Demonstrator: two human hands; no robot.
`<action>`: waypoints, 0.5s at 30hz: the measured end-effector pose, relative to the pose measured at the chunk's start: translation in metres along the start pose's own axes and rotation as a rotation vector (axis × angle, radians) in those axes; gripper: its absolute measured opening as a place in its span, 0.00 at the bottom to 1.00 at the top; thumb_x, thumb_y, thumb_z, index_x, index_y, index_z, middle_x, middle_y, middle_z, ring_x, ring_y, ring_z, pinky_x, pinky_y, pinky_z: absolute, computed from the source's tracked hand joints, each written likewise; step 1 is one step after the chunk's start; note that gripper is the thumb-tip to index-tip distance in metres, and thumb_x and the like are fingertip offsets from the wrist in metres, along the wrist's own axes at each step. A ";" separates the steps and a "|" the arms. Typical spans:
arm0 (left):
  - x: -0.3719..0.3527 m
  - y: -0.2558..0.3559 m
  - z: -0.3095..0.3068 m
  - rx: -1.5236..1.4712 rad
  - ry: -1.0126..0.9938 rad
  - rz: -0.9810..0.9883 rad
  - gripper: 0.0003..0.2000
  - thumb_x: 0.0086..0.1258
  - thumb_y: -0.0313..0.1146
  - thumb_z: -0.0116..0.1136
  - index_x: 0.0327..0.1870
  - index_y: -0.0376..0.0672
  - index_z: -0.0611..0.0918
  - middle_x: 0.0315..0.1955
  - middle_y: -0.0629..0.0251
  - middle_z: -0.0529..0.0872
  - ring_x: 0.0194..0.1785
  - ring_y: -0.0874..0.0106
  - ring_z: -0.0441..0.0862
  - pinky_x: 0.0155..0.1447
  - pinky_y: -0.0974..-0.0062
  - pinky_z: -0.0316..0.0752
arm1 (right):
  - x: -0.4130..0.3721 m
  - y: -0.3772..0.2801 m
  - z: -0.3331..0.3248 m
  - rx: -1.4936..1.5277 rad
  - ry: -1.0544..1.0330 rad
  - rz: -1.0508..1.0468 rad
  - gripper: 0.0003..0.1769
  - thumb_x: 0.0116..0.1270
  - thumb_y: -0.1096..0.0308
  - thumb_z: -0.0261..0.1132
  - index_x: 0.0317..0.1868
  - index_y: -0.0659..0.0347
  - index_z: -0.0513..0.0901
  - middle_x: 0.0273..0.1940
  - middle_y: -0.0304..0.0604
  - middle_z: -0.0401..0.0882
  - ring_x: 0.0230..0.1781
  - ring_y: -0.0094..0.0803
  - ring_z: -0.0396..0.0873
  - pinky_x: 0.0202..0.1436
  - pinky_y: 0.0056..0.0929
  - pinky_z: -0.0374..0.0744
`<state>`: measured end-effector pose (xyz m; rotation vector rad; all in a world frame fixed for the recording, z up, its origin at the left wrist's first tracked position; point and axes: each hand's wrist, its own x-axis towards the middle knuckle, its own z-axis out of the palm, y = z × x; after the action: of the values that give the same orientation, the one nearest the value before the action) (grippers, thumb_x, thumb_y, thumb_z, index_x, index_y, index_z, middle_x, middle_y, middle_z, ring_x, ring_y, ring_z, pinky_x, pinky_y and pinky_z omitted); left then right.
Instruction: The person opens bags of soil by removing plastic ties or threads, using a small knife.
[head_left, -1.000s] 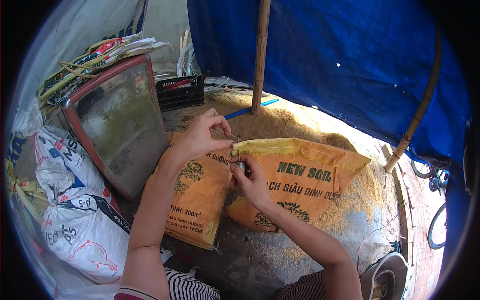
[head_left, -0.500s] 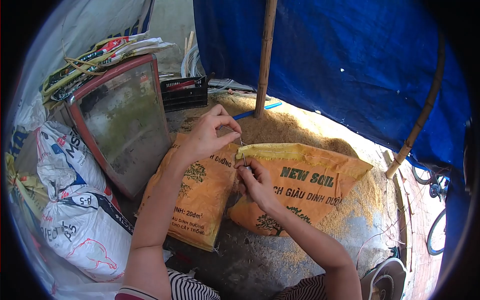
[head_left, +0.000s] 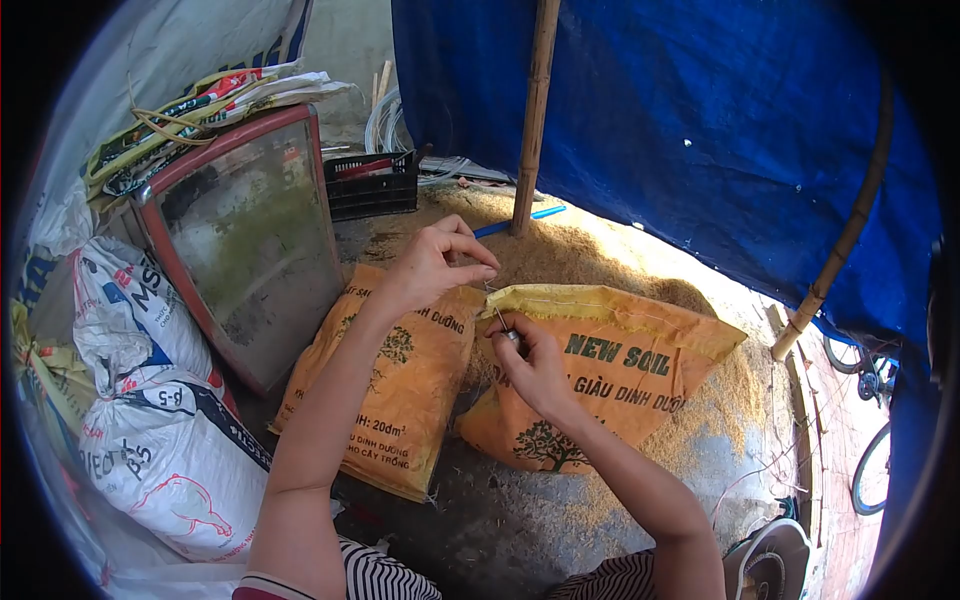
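An orange sack [head_left: 625,385] printed "NEW SOIL" leans in front of me, its folded yellow top edge [head_left: 600,300] carrying a line of white stitching. At the left corner of that edge, my left hand [head_left: 435,265] pinches a thin thread [head_left: 487,284] between thumb and forefinger. Just below, my right hand [head_left: 532,365] is closed around a thin metal needle [head_left: 501,319] that points up beside the corner. Something silvery, perhaps a ring or thimble, shows at the right fingers. A second orange sack [head_left: 395,400] lies flat beneath my left forearm.
White printed sacks [head_left: 170,480] are piled at left beside a red-framed panel [head_left: 245,240]. Behind are a black crate [head_left: 370,190], a bamboo pole [head_left: 533,120] and a blue tarp [head_left: 680,130]. Loose husk-like material [head_left: 590,255] covers the floor; a grey container [head_left: 775,565] stands at lower right.
My left hand has shifted slightly right, closer above the sack's corner. My right hand has moved a little right and down with the needle, uncovering more of it.
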<state>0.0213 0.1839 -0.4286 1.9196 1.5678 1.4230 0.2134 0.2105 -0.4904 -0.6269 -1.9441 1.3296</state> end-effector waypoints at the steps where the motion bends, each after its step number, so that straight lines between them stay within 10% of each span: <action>1: 0.001 -0.002 0.000 0.000 0.000 0.000 0.07 0.55 0.30 0.70 0.35 0.44 0.88 0.31 0.75 0.72 0.30 0.81 0.69 0.34 0.81 0.64 | 0.000 0.002 -0.002 0.000 0.000 0.000 0.09 0.68 0.69 0.53 0.42 0.64 0.77 0.22 0.33 0.71 0.18 0.17 0.69 0.22 0.18 0.70; 15: 0.005 -0.041 0.011 -0.557 -0.326 -0.450 0.10 0.60 0.33 0.67 0.39 0.37 0.86 0.29 0.70 0.85 0.28 0.84 0.73 0.30 0.87 0.66 | 0.000 0.000 -0.009 -0.295 0.061 -0.262 0.09 0.64 0.72 0.54 0.40 0.66 0.79 0.21 0.35 0.69 0.20 0.16 0.64 0.25 0.19 0.67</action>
<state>0.0054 0.2073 -0.4610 1.2905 1.1850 1.1241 0.2200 0.2157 -0.4882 -0.5218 -2.1070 0.8631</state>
